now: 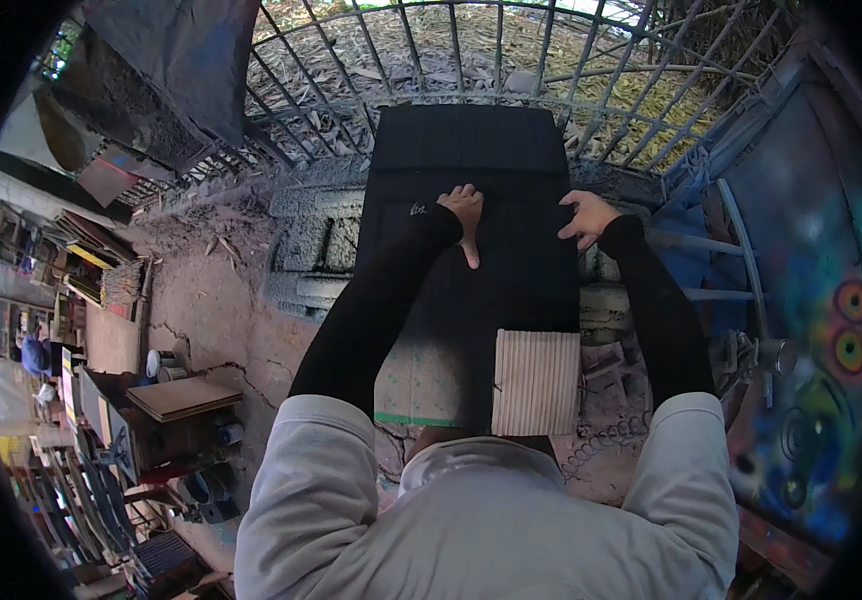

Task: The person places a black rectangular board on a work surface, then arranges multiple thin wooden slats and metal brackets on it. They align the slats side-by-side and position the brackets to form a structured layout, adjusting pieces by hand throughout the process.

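Note:
In the head view a long black sheet or board (471, 150) lies in front of me; I cannot tell whether it is cloth or a painted panel. My left hand (464, 215) rests on its middle, palm down, with the thumb stretched toward me. A small pale mark (419, 210) shows just left of that hand. At the sheet's right edge is my right hand (591, 218), its thumb and forefinger apart and nothing visible between them. Close to my body, a bundle of pale wooden slats (537, 380) lies on the near right corner, beside a grey, green-speckled surface (416, 385).
Metal bars (456, 50) fence the far side, with dry leaves beyond. A paint-splashed panel (801, 330) stands at right, near a curved metal frame (746, 250). On the left are a thin board (183, 397), a can (159, 362) and stacked wood pieces. Coiled wire (601, 440) lies at lower right.

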A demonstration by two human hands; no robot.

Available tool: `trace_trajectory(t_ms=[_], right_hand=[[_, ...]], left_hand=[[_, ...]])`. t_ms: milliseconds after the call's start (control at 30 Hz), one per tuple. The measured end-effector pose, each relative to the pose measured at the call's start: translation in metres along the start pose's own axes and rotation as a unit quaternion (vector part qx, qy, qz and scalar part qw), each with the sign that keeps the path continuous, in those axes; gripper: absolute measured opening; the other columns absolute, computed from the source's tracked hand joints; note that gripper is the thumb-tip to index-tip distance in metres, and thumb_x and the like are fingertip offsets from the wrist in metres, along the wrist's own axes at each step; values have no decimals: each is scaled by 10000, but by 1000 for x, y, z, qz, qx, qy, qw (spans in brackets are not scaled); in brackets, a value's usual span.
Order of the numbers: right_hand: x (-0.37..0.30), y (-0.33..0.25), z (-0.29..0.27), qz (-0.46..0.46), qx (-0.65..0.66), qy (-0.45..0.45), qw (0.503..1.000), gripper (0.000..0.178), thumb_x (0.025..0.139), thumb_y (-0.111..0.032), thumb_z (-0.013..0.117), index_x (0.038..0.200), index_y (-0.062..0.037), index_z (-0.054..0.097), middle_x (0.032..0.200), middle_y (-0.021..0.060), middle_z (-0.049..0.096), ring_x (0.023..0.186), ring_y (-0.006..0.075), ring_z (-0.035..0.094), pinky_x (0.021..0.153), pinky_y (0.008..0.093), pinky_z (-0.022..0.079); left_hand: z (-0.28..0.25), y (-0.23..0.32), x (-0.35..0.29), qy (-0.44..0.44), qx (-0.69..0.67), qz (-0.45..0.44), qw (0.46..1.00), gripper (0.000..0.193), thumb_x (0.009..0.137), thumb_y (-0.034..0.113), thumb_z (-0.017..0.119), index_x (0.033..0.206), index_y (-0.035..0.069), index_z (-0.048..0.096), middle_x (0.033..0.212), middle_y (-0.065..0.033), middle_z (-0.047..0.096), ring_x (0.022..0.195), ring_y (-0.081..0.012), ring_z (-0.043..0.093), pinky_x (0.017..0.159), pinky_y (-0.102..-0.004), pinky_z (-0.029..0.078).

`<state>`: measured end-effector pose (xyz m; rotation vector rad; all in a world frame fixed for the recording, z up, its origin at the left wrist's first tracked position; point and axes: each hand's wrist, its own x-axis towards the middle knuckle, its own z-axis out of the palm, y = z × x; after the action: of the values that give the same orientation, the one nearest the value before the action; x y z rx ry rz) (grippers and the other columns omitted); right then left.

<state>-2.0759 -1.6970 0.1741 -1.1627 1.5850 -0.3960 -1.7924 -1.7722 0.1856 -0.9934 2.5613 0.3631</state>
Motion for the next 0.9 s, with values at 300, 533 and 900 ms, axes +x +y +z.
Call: trace_trajectory(t_ms=[300,533,900], right_hand=[[-4,-4,0,-11,12,21,1000,653,738,-25,789,1295,-3,449,938,183,622,725,292,687,535,411,611],[-8,-9,-1,-17,22,15,999,664,758,-47,789,1315,15,433,1117,206,573,850,319,682,552,430,630],[-2,-1,-3,-28,20,24,999,634,784,-61,773,1317,24,441,1227,227,506,901,354,670,548,441,638]], left_hand=[[-15,7,-16,35,35,13,999,1206,338,539,935,1321,16,471,1295,-120,481,1272,-310,415,991,-465,393],[-14,12,-21,58,19,-17,998,1159,342,478,955,1296,38,466,1280,-153,485,1242,-338,432,963,-462,448],[-12,12,-19,35,-7,-36,999,1203,363,438,969,1361,58,414,1308,-159,487,1229,-377,435,1018,-486,415]])
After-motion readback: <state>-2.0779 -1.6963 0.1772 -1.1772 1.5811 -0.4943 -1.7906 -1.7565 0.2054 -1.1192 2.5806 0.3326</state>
